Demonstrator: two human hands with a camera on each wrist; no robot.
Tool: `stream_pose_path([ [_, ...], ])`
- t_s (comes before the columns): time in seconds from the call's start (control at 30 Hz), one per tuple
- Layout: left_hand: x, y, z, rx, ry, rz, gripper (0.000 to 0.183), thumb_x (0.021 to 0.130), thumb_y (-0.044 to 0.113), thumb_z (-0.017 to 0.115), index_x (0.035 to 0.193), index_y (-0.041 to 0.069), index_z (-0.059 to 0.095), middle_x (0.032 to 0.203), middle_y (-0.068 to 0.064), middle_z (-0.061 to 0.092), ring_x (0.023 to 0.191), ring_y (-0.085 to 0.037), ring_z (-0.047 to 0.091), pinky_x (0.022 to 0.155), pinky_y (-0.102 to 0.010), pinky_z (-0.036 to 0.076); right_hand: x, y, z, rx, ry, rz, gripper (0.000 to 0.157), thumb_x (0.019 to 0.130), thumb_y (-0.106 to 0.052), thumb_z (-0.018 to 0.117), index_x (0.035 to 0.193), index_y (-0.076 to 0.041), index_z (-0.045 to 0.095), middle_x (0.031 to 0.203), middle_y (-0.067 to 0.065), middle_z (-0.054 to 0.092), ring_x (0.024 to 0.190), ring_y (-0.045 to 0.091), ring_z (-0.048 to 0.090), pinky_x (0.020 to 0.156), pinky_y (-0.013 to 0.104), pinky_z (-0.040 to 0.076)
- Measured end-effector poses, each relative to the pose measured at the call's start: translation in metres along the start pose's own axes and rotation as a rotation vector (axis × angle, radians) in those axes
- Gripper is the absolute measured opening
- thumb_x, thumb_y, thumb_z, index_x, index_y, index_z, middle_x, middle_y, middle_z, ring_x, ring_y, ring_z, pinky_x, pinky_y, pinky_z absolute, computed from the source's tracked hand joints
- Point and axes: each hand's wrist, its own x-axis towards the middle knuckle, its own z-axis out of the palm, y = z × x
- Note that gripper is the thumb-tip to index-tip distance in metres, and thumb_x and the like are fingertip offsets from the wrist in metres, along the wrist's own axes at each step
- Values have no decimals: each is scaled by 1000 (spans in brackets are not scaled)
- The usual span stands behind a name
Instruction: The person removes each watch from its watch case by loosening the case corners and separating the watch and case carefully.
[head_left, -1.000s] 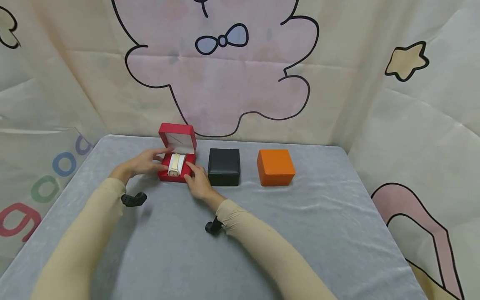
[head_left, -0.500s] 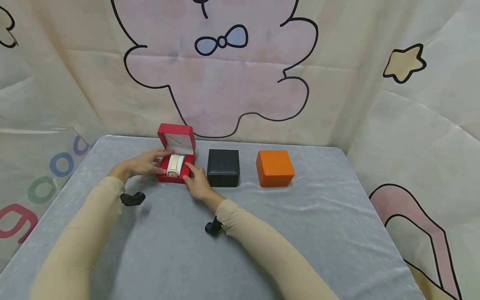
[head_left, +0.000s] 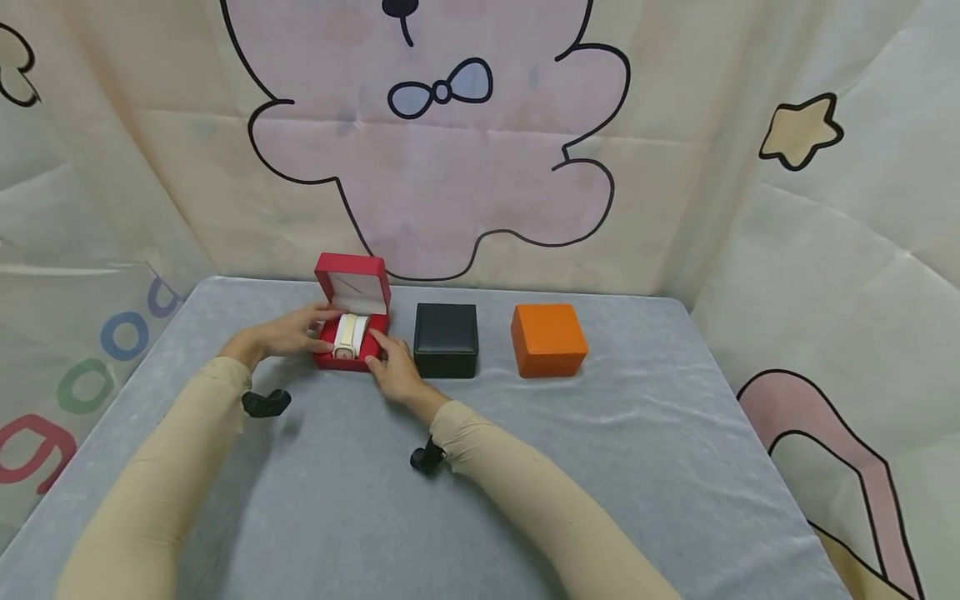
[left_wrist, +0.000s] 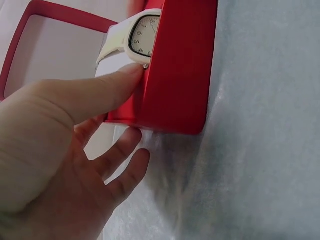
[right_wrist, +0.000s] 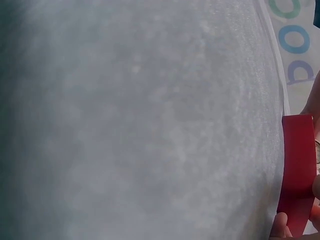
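A red watch box (head_left: 348,364) stands with its lid (head_left: 349,265) raised, showing a pale lining. Inside lies a white-strapped wristwatch (head_left: 344,342) on a white cushion; its squarish dial shows in the left wrist view. My left hand (head_left: 291,332) grips the box's left side. Its thumb (left_wrist: 112,90) reaches over the wall, the tip beside the watch's crown, while two fingers lie spread outside. My right hand (head_left: 395,371) holds the right front corner, thumb at the front and a finger over the rim. Only a little of that hand shows in the right wrist view.
Right of the red box stand a black box (head_left: 446,340) and an orange box (head_left: 550,340), both closed. The black one is close to my right hand. A grey-blue cloth (head_left: 337,500) covers the table, and a printed curtain (head_left: 675,167) hangs behind it.
The head view has tilted slightly, so everything sits a little lower in it. Both hands stay on the red watch box, and no object has visibly moved.
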Motion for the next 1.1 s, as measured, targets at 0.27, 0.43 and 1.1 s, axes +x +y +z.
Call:
stream_pose_path([
  [0.27, -1, 0, 3, 94, 101, 123, 75, 93, 15, 71, 155, 2, 31, 151, -30, 34, 132, -50, 41, 105, -66, 44, 2, -1, 2, 1, 1, -14, 54, 104, -15, 53, 156, -15, 40, 149, 20, 46, 140, 28, 45, 119, 38, 38],
  [0.43, -1, -1, 7, 114, 148, 151, 74, 92, 14, 73, 154, 5, 34, 150, -27, 41, 134, -47, 42, 107, -68, 41, 0, -2, 2, 9, 8, -7, 54, 104, -15, 54, 156, -15, 40, 150, 21, 45, 141, 29, 45, 120, 39, 37],
  [1.1, -7, 6, 17, 29, 186, 249, 62, 93, 5, 70, 140, 10, 31, 153, -28, 38, 140, -56, 40, 108, -73, 35, -1, 2, 3, -8, 7, 6, 54, 105, -18, 55, 156, -18, 40, 151, 18, 44, 141, 27, 45, 119, 38, 37],
])
